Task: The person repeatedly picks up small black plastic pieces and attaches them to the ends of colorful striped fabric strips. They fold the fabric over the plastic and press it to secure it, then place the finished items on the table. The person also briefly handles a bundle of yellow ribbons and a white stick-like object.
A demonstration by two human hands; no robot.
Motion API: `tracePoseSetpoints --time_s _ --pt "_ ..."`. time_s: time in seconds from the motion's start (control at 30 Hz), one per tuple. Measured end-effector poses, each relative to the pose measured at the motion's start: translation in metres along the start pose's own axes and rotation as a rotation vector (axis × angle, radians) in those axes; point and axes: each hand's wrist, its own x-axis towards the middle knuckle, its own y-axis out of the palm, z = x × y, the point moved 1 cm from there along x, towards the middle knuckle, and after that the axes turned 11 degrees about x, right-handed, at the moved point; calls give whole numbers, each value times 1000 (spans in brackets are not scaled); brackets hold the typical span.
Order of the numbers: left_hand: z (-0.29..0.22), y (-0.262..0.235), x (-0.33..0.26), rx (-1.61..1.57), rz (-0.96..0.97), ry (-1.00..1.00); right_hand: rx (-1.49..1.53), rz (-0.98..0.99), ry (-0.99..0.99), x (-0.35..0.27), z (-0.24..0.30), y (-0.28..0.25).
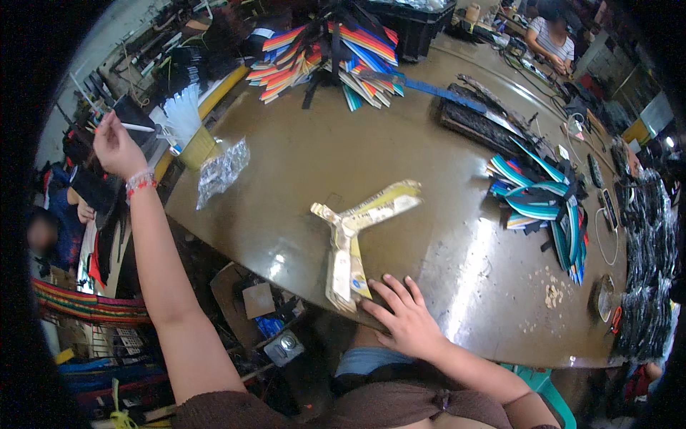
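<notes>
Left arm is bare and fully extended up and away to the person's left, with a beaded band at the wrist. The left hand (116, 146) is raised, its fingers pinched together on a thin white stick (137, 127). Right arm is bent, the forearm running in from the lower right. The right hand (404, 317) lies palm down, fingers spread and pointing forward-left, with the fingertips (377, 289) pressed flat at the near edge. The two hands are well apart.
</notes>
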Motion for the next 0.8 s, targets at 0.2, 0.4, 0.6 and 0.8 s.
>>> tracePoseSetpoints --time_s 0.2,0.4,0.6,0.8 --pt "-302 -107 -66 -869 767 -52 661 -474 273 -9 -1 -18" --pt "-393 -150 -108 -703 1266 -148 435 -588 -93 -48 -2 -66" --pt "-327 -107 -190 434 1639 -45 1372 -814 -20 -148 -44 -121" --pt "-395 -97 -250 -347 1320 -415 1307 -969 -24 -205 -51 -116"
